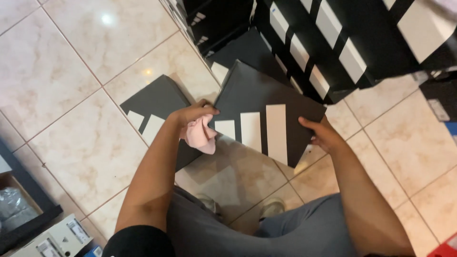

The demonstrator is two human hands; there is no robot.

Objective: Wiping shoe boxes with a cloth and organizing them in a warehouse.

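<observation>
We're looking down at a glossy beige tiled floor (71, 57) with a ceiling light glaring off it. The landmark is the black box lid (262, 109) with three white stripes, held up in the middle of the view above our knees. Behind it there's a stack of black striped boxes (328, 43); to its left another black lid (152, 112) lies flat on the tiles, and further left an open box (19, 209) with grey stuff inside. Our left hand (193, 114) is clenched on the lid's left edge, with a pink cloth (201, 135) bunched in the same grip. Our right hand (321, 133) is curled round the lid's right corner, thumb on top
</observation>
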